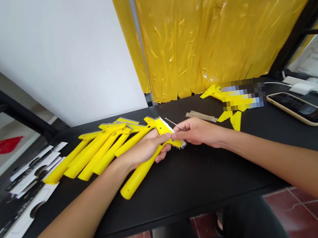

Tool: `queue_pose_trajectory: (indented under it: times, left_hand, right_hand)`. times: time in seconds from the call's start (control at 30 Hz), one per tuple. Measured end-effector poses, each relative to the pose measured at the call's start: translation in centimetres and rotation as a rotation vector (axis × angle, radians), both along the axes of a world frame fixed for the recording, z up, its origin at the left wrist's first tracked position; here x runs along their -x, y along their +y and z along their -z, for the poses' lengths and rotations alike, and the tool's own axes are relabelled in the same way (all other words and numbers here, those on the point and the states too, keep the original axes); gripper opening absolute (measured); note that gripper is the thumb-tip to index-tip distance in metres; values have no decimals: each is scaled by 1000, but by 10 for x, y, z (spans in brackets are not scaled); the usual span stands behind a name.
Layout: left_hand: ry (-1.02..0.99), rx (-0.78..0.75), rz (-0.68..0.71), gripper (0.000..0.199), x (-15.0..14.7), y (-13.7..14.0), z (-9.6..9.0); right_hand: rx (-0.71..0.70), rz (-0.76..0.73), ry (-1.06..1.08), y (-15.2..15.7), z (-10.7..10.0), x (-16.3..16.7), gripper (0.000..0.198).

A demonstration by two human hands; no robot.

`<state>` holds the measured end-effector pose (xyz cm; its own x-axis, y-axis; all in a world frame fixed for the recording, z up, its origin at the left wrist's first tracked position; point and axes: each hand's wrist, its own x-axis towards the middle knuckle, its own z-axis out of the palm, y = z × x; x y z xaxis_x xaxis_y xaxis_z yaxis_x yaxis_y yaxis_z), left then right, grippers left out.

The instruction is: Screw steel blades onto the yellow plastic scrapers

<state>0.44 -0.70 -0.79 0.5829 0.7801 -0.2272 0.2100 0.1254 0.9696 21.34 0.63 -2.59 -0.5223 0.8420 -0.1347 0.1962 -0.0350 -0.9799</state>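
Note:
A yellow scraper (140,178) with a metal-edged head is in my left hand (148,147), its handle slanting down toward the front of the table. The left thumb presses on the head. My right hand (198,131) is closed on a thin metal rod (174,124) that points up and left from the fingers; its exact kind I cannot make out. Its fingertips meet the right side of the scraper head. Several more yellow scrapers (92,158) lie side by side to the left, heads away from me. Behind my right hand are thin flat strips (201,116).
White and black cards (30,215) lie at the left. At the back right, yellow pieces (236,120) sit beside a blurred patch. A phone (302,108) with cables and a white power strip (305,84) are farther right. Yellow plastic wrap (208,29) stands behind the black table (214,178).

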Motion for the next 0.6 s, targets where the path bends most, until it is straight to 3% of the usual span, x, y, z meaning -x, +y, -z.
queue_pose_trajectory:
  times: [0.07,0.13,0.23,0.3,0.4,0.5,0.6]
  left_hand:
    - [62,-26,3,23,2,0,-1]
    - [181,-148,-78,26,4,-2,-4]
    - [454,-597,-322,40,5,-10,-10]
    - [664,-927,-375,48,3,-16,-12]
    - [875,-1168,-210,50,-2,-23,-7]
    - [905,-1198,-56,48,-6,-24,3]
    - [903,-1194,-25,48,-5,-24,10]
  right_hand:
    - [-12,30,10,-1,2,2,33]
    - [26,63,33,0,3,4,33]
    - [97,101,84,2,4,5,32]
    - [126,117,124,3,3,4,32]
    - [152,121,163,5,3,2,31]
    - [168,120,194,4,3,3,30]
    - [175,131,222,3,4,4,30]
